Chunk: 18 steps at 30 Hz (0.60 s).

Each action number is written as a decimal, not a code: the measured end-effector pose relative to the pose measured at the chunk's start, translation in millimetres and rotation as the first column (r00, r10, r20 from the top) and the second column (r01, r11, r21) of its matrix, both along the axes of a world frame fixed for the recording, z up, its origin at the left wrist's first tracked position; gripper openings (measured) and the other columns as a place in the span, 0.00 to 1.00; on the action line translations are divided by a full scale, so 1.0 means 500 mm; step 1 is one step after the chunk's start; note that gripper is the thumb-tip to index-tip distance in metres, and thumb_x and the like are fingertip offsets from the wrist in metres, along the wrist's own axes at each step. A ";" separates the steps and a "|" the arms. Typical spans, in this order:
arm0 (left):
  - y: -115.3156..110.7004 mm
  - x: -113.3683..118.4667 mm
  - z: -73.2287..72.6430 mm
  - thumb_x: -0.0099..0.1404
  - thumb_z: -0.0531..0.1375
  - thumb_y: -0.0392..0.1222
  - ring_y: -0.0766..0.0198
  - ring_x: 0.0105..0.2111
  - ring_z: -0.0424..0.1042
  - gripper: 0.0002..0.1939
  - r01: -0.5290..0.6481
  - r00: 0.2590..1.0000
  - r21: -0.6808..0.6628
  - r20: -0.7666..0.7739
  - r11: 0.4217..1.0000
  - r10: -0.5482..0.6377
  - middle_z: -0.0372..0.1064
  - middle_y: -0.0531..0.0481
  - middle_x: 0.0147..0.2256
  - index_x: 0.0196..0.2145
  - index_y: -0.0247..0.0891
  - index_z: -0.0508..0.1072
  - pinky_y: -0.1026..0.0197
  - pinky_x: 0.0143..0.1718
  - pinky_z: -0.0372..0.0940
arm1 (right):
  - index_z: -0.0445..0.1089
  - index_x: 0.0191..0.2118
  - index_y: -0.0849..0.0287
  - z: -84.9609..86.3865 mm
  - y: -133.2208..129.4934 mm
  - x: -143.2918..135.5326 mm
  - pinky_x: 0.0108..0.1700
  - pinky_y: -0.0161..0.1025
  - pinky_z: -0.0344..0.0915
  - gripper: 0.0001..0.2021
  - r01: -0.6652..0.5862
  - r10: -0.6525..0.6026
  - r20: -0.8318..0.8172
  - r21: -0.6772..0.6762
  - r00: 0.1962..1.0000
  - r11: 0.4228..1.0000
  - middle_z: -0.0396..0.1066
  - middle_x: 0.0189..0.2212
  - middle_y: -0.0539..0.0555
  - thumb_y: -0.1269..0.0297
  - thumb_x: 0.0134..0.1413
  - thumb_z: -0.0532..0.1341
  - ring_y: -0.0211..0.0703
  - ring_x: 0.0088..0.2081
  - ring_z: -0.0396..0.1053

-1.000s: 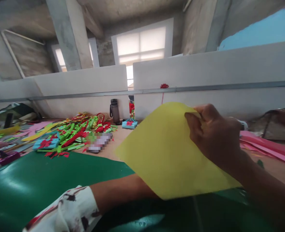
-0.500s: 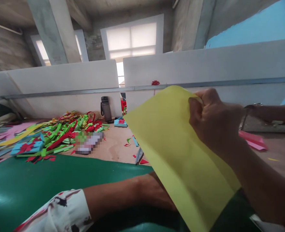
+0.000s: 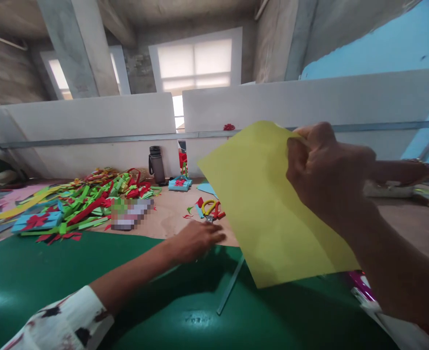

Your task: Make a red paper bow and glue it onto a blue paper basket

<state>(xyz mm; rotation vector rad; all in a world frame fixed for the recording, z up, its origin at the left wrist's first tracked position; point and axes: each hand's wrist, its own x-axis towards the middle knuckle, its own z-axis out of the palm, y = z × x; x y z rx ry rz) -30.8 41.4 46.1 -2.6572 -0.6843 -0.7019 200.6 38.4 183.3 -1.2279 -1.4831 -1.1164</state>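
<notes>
My right hand (image 3: 318,170) pinches the top edge of a yellow paper sheet (image 3: 272,214) and holds it up in front of me. The sheet hangs over the green mat (image 3: 156,291). My left hand (image 3: 197,239) is at the mat's far edge, its fingers stretched out and palm down. Just beyond its fingers lie scissors with yellow handles (image 3: 209,207); the hand covers their blades, and I cannot tell if it touches them. A clear, narrow stick (image 3: 231,287) lies on the mat, its upper end hidden behind the sheet.
Green and red paper strips (image 3: 101,197) are heaped at the left. Near them stand a blue box with a red bow (image 3: 41,221), a phone-like slab (image 3: 132,214), partly blurred, and a dark bottle (image 3: 156,165). A purple-edged object (image 3: 362,287) is at lower right.
My left hand has come out from behind the yellow sheet and moved left and away from me, beside the scissors. The sheet has been lifted, uncovering the clear stick and the scissors' handles.
</notes>
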 end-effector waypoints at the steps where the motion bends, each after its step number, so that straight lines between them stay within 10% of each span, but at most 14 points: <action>1: 0.002 -0.018 0.019 0.67 0.52 0.33 0.63 0.34 0.74 0.15 -0.087 0.991 -0.001 0.104 0.996 0.086 0.74 0.46 0.38 0.50 0.41 0.67 0.65 0.31 0.71 | 0.67 0.35 0.63 0.004 0.000 -0.007 0.23 0.37 0.41 0.15 -0.007 0.007 0.003 0.032 1.000 0.999 0.54 0.14 0.46 0.62 0.60 0.47 0.34 0.16 0.50; 5: -0.015 -0.067 0.112 0.68 0.53 0.40 0.63 0.34 0.74 0.35 -0.288 0.841 -0.019 0.473 0.957 0.263 0.62 0.37 0.52 0.65 0.42 0.36 0.64 0.28 0.72 | 0.67 0.34 0.62 0.001 -0.014 -0.058 0.25 0.36 0.51 0.14 -0.230 0.204 0.148 0.189 0.968 0.955 0.66 0.19 0.50 0.66 0.62 0.46 0.36 0.21 0.62; 8: -0.055 -0.071 0.150 0.56 0.66 0.42 0.64 0.32 0.73 0.50 -0.215 0.728 -0.104 0.646 0.971 0.230 0.56 0.44 0.58 0.65 0.54 0.36 0.66 0.24 0.71 | 0.67 0.35 0.59 -0.038 -0.040 -0.106 0.32 0.36 0.61 0.10 -0.542 0.480 0.396 0.055 0.783 0.839 0.74 0.28 0.51 0.74 0.59 0.49 0.37 0.28 0.68; 11: -0.087 -0.072 0.146 0.60 0.60 0.40 0.68 0.30 0.71 0.39 -0.168 0.784 -0.041 0.600 0.985 0.159 0.58 0.49 0.55 0.63 0.60 0.48 0.69 0.22 0.68 | 0.66 0.32 0.62 -0.097 -0.057 -0.139 0.35 0.39 0.65 0.11 -0.691 0.625 0.513 -0.083 0.588 0.718 0.75 0.32 0.57 0.73 0.60 0.48 0.41 0.33 0.71; 16: -0.091 -0.095 0.122 0.61 0.59 0.38 0.62 0.34 0.71 0.17 -0.525 0.776 0.302 0.554 0.796 0.302 0.63 0.51 0.47 0.48 0.53 0.70 0.67 0.25 0.62 | 0.66 0.31 0.61 -0.174 -0.059 -0.152 0.36 0.39 0.67 0.08 -0.719 0.657 0.523 -0.113 0.544 0.686 0.75 0.30 0.55 0.73 0.57 0.52 0.42 0.35 0.72; 18: -0.086 -0.100 0.120 0.62 0.58 0.39 0.64 0.32 0.71 0.08 -0.504 0.802 0.296 0.511 0.812 0.311 0.63 0.51 0.47 0.38 0.48 0.74 0.67 0.24 0.60 | 0.66 0.31 0.61 -0.184 -0.060 -0.147 0.38 0.39 0.67 0.08 -0.727 0.687 0.494 -0.147 0.534 0.671 0.75 0.31 0.55 0.74 0.56 0.52 0.42 0.36 0.72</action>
